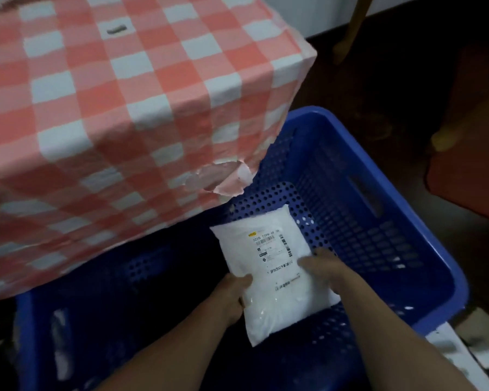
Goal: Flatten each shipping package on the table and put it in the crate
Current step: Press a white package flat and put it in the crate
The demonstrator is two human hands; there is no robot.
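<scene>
Left hand (232,296) pinches the package (277,266) at its 8 o'clock edge, right hand (321,266) grips 3 o'clock, so it's level, label up, low in the crate (407,179), prob. to land flat.

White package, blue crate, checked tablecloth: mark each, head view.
white package (270,249): head view, on its printed label.
blue crate (364,235): head view, on its perforated right wall.
checked tablecloth (124,108): head view, on its top surface.
</scene>
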